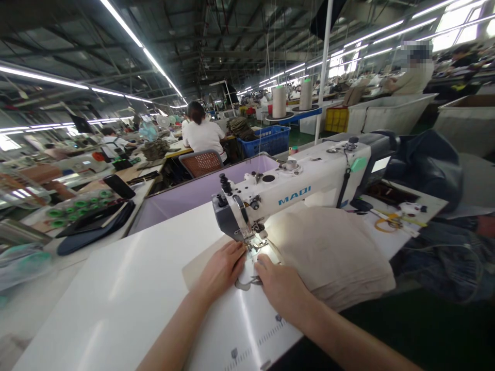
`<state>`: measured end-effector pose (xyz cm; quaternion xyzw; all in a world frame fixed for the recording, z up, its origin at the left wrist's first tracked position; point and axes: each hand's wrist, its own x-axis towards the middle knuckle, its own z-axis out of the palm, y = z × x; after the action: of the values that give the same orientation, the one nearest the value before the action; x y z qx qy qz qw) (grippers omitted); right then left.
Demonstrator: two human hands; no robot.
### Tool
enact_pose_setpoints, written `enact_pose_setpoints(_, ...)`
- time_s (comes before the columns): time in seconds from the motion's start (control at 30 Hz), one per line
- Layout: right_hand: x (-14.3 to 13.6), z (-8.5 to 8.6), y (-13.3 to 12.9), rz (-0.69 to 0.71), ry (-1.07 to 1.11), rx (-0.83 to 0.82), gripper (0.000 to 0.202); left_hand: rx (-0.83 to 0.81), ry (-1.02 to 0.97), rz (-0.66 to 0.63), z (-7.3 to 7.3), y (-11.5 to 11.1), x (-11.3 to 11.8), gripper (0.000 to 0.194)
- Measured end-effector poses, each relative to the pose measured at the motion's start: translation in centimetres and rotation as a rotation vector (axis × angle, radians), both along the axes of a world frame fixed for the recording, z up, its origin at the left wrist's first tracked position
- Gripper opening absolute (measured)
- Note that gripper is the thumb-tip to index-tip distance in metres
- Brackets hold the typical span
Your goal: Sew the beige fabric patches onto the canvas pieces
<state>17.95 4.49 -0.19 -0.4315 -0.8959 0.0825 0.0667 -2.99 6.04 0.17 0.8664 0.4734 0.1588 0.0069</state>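
Note:
A white sewing machine point(305, 180) with blue lettering stands on a white table, its lamp lit over the needle area. My left hand point(222, 265) lies with its fingers stretched out on a piece of beige fabric point(191, 268), just left of the presser foot point(260, 245). Close to the needle plate on the right is my right hand point(276, 281), fingers bent together; whatever they pinch is hidden. Beneath the machine arm rests a stack of beige fabric pieces point(332, 252), right of my right hand.
Yellow-handled scissors point(389, 223) lie at the table's right end. Two thread cones point(279, 102) stand on a rack behind the machine. A lilac bin point(174, 193) borders the table's far side. Beyond it a person in white point(203, 134) sits near a blue basket point(266, 141).

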Motion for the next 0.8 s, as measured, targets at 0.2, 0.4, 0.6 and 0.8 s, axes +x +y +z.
enact_pose_setpoints(0.2, -0.19, -0.82, -0.43, -0.003, 0.010, 0.040, 0.020, 0.033, 0.007, 0.049, -0.35, -0.39, 0.20, 0.036)
enact_pose_setpoints(0.4, -0.23, -0.54, -0.60, -0.015, -0.008, 0.052, 0.021, 0.018, 0.034, 0.033, -0.50, -0.64, -0.13, 0.039)
enact_pose_setpoints(0.6, -0.09, -0.60, -0.71, -0.017, 0.007, 0.066, 0.020, 0.023, 0.059, 0.057, -0.68, -0.69, -0.18, 0.039)
enact_pose_setpoints(0.8, -0.14, -0.78, -0.62, -0.026, 0.011, 0.061, 0.019, 0.036, 0.046, 0.042, -0.76, -0.84, -0.04, 0.038)
